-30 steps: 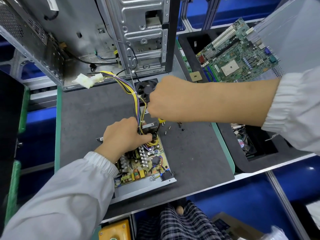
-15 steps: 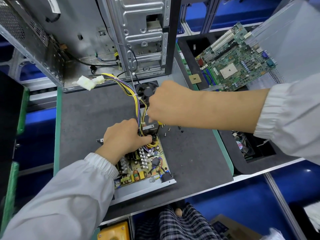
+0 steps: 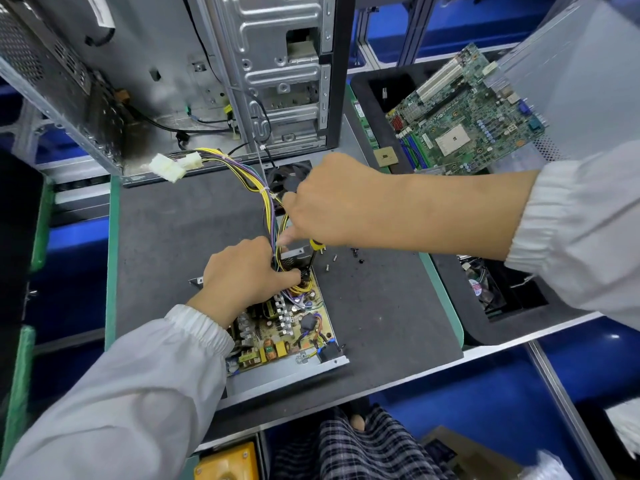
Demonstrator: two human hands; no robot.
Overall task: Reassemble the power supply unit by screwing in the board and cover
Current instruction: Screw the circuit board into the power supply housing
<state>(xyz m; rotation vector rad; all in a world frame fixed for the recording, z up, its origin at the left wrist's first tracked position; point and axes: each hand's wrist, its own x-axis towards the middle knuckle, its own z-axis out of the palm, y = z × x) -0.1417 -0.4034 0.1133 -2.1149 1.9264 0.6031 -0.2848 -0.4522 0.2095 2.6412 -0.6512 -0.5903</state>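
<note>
Electronics repair workshop: grey-matted worktop (image 3: pixel 194 237), open PC case (image 3: pixel 270 81), bare motherboard (image 3: pixel 467 116), loose screws (image 3: pixel 334 259), blue shelving.

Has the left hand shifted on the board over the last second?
No. The left hand stays at the same spot on the board, beside the wire bundle.

One tan power-supply circuit board (image 3: pixel 284 327), one green motherboard (image 3: pixel 467 116), two white plastic connectors (image 3: pixel 175 166), two hands (image 3: pixel 242 271).

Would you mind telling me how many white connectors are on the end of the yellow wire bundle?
2: one connector lies nearer the mat's left edge, the other connector just behind it, by the case. Others may be hidden.
</note>
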